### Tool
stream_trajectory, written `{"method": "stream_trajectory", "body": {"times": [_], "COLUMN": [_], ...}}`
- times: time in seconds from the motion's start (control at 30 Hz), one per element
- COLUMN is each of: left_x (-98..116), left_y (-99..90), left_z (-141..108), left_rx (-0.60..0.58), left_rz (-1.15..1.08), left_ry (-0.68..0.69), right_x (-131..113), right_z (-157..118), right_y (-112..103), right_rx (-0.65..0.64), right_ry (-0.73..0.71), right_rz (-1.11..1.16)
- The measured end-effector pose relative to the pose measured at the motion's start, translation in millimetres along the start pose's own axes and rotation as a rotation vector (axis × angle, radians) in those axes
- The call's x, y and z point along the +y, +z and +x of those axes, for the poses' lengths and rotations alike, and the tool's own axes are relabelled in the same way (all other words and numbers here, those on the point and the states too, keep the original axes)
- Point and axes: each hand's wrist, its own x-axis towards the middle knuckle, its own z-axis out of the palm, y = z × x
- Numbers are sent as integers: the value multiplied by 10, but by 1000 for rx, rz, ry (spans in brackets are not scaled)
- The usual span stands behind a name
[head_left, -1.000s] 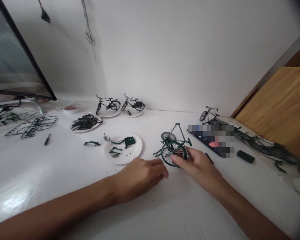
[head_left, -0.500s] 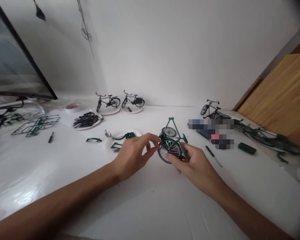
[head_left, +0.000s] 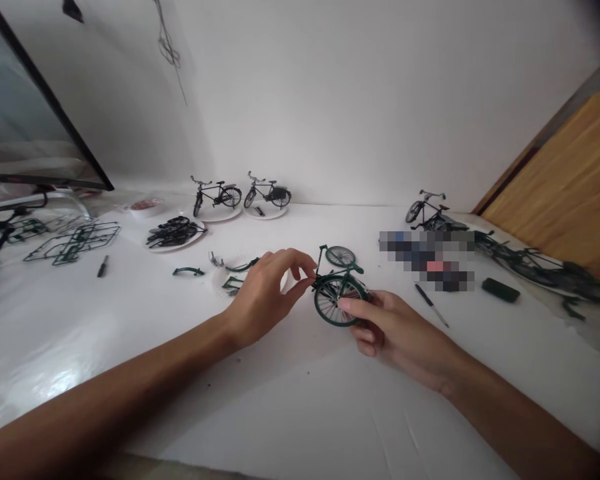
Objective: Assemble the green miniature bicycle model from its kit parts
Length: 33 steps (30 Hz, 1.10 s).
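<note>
A green model bicycle frame with one spoked wheel is held up over the white table. My right hand is closed on it, thumb on the wheel's hub and fingers behind the rim. Thumb and index finger of my left hand pinch at the left side of the frame, by the wheel's upper edge; whatever lies between the fingertips is too small to make out. Behind the frame a loose spoked wheel rests on the table.
Behind my left hand, a paper plate holds green parts. Two black model bicycles stand on plates at the back. A plate of black parts, a pen, a dark green block and green frames lie around.
The green frame has turned in my right hand: its upper part now leans left and its wheel faces me more. The view has shifted slightly.
</note>
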Motion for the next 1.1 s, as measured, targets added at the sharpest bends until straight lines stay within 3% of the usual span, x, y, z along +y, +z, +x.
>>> {"method": "stream_trajectory", "body": {"times": [0.1,0.37,0.97,1.1], "left_x": [82,171,179,156], "left_y": [12,89,56,66], "left_z": [-35,-104,-65,-78], "left_rx": [-30,-146,-181,-190], "left_rz": [-103,-232,-224,-308], "left_ry": [-51,-176,-247,-309], "right_x": [-10,-12,14,48], "right_z": [9,29,-12,-17], "right_y": [8,14,50,58], "right_rx": [14,77,141,198], "right_ry": [-18,-156,-213,-267], "right_rz": [-63,-492,-616,-665]}}
